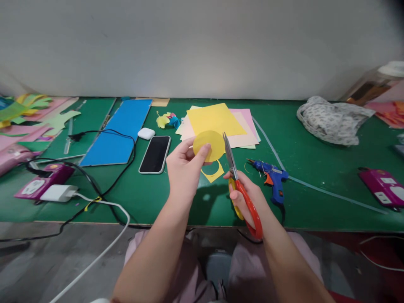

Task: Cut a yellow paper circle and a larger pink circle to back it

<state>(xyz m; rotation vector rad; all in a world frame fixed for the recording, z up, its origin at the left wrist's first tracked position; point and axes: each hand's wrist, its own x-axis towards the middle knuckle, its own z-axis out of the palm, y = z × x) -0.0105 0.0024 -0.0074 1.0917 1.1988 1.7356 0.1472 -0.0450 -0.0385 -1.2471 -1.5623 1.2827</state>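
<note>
Between the thumb and fingers of my left hand [186,166] is a yellow paper circle [208,143], held up above the table. My right hand [249,193] grips a pair of scissors [231,160] with one red and one yellow handle, blades pointing up and away from me. The blades look nearly closed, their tips beside the circle's right edge. Below the circle lies a yellow paper offcut [217,173] with a curved cut-out. Behind it is a stack of coloured paper with a yellow sheet [217,120] on top.
A blue glue gun [271,176] lies right of my right hand. Left are a phone [155,155], a white earbud case [146,134], a blue board [121,132] and a purple power strip [47,181] with cables. A patterned cloth bag [331,120] sits at the right.
</note>
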